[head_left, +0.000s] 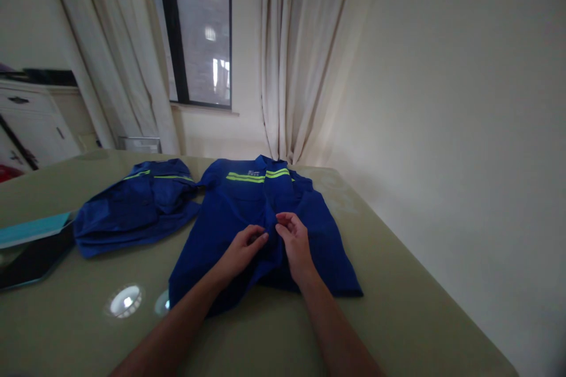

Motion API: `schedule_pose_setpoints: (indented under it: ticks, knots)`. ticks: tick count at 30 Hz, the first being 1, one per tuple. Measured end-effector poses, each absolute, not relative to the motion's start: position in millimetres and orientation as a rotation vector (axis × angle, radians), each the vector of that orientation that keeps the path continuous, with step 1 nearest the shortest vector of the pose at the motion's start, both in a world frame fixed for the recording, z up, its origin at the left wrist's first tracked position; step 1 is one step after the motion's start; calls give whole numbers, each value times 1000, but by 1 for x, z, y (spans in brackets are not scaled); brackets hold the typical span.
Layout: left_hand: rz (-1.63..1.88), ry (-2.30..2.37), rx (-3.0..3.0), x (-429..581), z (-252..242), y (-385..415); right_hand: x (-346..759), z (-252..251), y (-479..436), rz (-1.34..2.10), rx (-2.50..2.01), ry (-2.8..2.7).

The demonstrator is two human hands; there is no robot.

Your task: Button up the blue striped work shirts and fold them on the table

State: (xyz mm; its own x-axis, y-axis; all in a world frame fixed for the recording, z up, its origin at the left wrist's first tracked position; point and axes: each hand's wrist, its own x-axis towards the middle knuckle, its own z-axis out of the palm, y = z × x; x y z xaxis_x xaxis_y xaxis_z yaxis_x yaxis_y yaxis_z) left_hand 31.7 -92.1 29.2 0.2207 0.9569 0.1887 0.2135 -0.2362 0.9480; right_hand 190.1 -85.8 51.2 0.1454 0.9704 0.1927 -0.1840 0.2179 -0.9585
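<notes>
A blue work jacket (221, 221) with yellow-green stripes and small white lettering lies spread on the table, its collar towards the window. Both hands are at the middle of its front, where the cloth rises in a fold. My left hand (242, 248) is closed, thumb and fingertips pinching the cloth left of the front opening. Close by on the right, my right hand (297, 242) pinches the front edge between curled fingers and thumb. Any button or fastener there is too small to make out. The lower front edges hang slightly apart.
A second blue garment (128, 212) with matching stripes lies folded on the left of the pale green table (132, 341). Farther left are a light blue face mask (35, 230) and a dark flat object (35, 262). A wall (464, 147) runs along the right.
</notes>
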Motion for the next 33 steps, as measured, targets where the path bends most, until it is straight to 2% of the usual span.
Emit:
schedule_pose_setpoints:
  ticks: [9,14,19,26,33]
  knots:
    - [1257,941,1032,32,24,-87,187,49,-86,1120,-962,-868]
    - [1249,923,986,30,19,-83,192,47,-82,1212,-937,-786]
    - [1305,1089,1185,30,20,-82,190,47,-86,1253,-950,-1033]
    - [1331,1366,1567,30,21,-86,181,51,-95,1004,-942,-1405]
    - [1351,1103,1338,31,19,-81,194,51,-89,799,-1100,-1423]
